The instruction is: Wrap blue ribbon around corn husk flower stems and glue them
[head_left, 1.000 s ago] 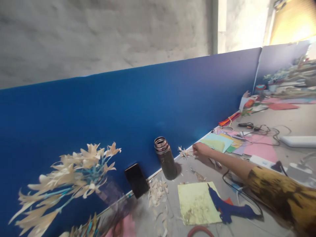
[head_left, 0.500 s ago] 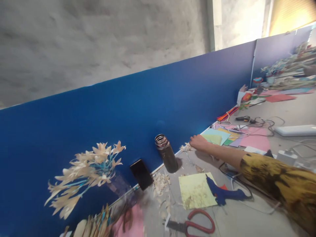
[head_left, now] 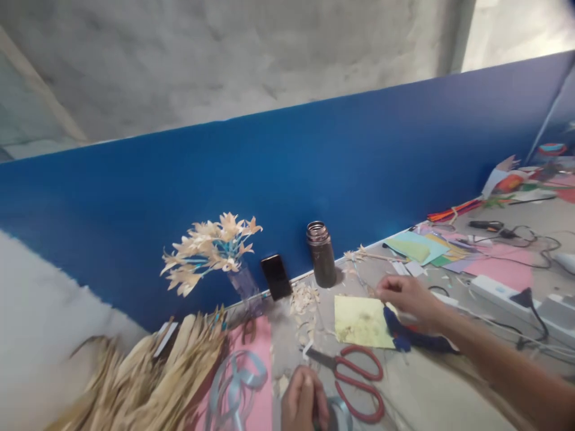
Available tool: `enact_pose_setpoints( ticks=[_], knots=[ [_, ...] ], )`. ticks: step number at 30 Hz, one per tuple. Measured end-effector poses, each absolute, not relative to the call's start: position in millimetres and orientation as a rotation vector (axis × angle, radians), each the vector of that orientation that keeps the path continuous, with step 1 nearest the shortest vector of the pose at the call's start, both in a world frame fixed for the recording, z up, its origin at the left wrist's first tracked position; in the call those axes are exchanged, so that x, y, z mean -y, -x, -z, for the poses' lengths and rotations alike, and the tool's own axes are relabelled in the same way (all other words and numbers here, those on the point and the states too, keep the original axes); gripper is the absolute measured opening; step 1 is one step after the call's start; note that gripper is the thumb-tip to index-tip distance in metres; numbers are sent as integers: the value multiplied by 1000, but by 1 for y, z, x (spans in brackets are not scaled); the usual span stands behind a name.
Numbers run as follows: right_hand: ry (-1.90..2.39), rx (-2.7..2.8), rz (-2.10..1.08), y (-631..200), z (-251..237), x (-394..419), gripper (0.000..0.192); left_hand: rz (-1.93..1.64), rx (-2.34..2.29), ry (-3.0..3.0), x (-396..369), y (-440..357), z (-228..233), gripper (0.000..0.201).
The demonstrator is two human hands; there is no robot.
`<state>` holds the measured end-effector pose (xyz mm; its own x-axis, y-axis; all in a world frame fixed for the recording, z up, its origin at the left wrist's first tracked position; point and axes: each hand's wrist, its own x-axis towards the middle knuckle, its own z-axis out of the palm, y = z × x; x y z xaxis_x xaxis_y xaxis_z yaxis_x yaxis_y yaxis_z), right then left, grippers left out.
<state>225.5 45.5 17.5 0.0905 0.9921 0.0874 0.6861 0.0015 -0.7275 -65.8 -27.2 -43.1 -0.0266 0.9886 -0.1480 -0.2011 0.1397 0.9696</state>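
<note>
My right hand (head_left: 408,300) is at the right, thumb and fingertips pinched together over the edge of a yellow paper square (head_left: 357,326). Anything between those fingertips is too small to make out. Beneath the wrist lies a blue glue gun (head_left: 420,340). My left hand (head_left: 303,398) comes in at the bottom edge with curled fingers; its contents are hidden. Red-handled scissors (head_left: 339,366) lie open just right of it. A grey-blue ribbon (head_left: 344,410) shows beside the left hand.
Pale dried-husk flowers (head_left: 211,242) stand in a clear vase (head_left: 242,281). A phone (head_left: 276,277) and an open flask (head_left: 322,257) stand by the blue partition (head_left: 278,173). Dried husks (head_left: 148,371), pink paper (head_left: 263,353), coloured sheets (head_left: 417,245) and a power strip (head_left: 498,293) surround the workspace.
My right hand has come back from beside the partition toward the yellow paper and glue gun. My left hand has entered at the bottom. The view has turned left and down.
</note>
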Motion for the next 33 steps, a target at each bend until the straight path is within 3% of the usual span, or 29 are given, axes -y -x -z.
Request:
enact_pose_setpoints(
  ticks=[2,3,9,26,33],
  knots=[
    [1588,1633,-841,-188,-6,-12,29,-1239,-1107,-932,32,60,35,61],
    [1396,1505,-1096,-169,-1,3,27,-1225,-1089,-906,35,58,30,60],
    [1111,1285,-1480,-106,-2,49,29,-1239,-1082,-872,57,51,2,45],
    [1146,1397,-1498,-92,11,71,19,-1245,-1092,-894,78,63,0,39],
    [1205,1449,-1414,-90,13,73,25,-1292,-1151,-899,83,62,1,41]
  ],
)
